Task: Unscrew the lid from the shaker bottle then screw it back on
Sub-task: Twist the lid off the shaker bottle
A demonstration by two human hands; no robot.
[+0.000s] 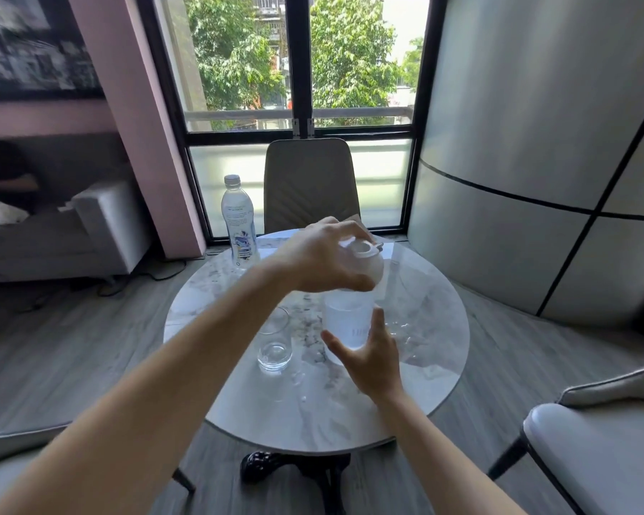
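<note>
A frosted, translucent shaker bottle (346, 321) stands upright near the middle of the round marble table (432, 291). Its white lid (365, 254) sits on top of it. My left hand (324, 258) reaches over from the left and wraps around the lid from above. My right hand (369, 354) cups the lower part of the bottle from the near side, thumb on the left and fingers curling round the right. Whether the lid is tight or loose on the thread, I cannot tell.
An empty clear drinking glass (274, 343) stands just left of the shaker. A plastic water bottle (240, 224) stands at the table's far left edge. A chair (309, 180) faces me across the table, another chair (592, 444) is at my right, and a sofa (71, 232) is at the left.
</note>
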